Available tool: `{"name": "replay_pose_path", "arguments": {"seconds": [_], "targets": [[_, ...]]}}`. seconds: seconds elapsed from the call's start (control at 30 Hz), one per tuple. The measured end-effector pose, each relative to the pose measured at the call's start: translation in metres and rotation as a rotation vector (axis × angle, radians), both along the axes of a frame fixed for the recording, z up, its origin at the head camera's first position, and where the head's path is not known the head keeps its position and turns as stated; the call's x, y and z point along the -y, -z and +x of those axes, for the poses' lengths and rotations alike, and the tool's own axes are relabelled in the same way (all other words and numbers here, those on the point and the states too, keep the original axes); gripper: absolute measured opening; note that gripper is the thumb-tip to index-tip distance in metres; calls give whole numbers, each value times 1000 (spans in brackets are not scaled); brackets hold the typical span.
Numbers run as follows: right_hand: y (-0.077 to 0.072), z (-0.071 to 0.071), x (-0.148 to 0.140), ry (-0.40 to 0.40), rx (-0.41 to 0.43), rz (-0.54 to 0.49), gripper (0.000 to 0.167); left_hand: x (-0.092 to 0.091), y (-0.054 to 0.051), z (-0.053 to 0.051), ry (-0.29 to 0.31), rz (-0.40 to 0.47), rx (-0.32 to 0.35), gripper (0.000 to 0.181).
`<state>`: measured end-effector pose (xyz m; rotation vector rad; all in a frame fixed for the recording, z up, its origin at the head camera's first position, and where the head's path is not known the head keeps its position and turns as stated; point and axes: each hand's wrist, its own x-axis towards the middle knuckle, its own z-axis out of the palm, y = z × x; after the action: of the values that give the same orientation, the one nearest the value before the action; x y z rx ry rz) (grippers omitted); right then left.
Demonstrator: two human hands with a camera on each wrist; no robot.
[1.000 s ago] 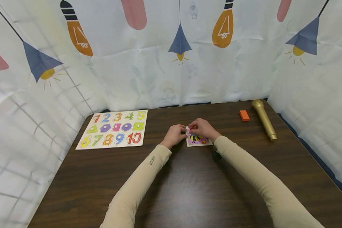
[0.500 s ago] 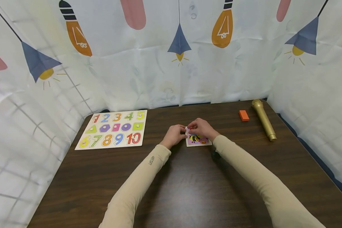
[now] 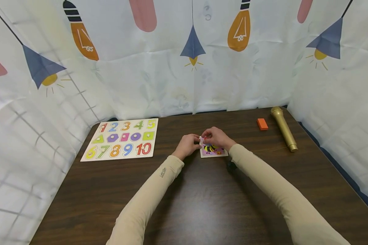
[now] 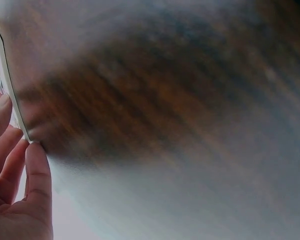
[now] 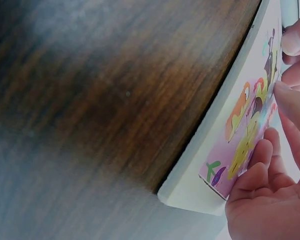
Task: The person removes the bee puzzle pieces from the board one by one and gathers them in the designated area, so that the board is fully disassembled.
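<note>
A small square puzzle board (image 3: 214, 153), pale-rimmed with a bee picture on pink, lies on the table in the middle of the head view. My left hand (image 3: 187, 145) holds its left edge, fingertips and thumb against the rim; the left wrist view shows these fingers (image 4: 38, 167) at a corner. Over the board's upper left part, my right hand (image 3: 217, 137) pinches at a puzzle piece with thumb and fingertips, the other fingers curled above the picture. The right wrist view shows the board's rim (image 5: 190, 195) and coloured picture close up; the pinched spot is mostly hidden.
A large number-and-shape puzzle board (image 3: 119, 140) lies at the left on the dark wooden table (image 3: 196, 204). Towards the back right are an orange block (image 3: 262, 124) and a gold microphone (image 3: 284, 129). A printed curtain (image 3: 171, 81) hangs behind the table.
Almost nothing differs. Both hands stay at the small bee puzzle board, with only a very slight shift of the right wrist and of the view.
</note>
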<state>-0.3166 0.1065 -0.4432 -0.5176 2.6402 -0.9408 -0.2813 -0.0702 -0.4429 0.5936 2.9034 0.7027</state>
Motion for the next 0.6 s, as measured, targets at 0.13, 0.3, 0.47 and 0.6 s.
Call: {"name": "replay_pose_path", "arguments": {"seconds": [0.13, 0.3, 0.47, 0.6], "targets": [[-1, 1, 0, 11, 14, -5, 30, 0, -1, 0, 5, -2, -8, 28], [-2, 3, -1, -11, 1, -12, 31, -1, -2, 1, 17, -14, -17, 28], [-3, 2, -3, -74, -8, -18, 35, 0, -2, 1, 31, -23, -40, 27], [-3, 4, -5, -82, -23, -17, 35, 0, -3, 1, 32, -26, -36, 28]]}}
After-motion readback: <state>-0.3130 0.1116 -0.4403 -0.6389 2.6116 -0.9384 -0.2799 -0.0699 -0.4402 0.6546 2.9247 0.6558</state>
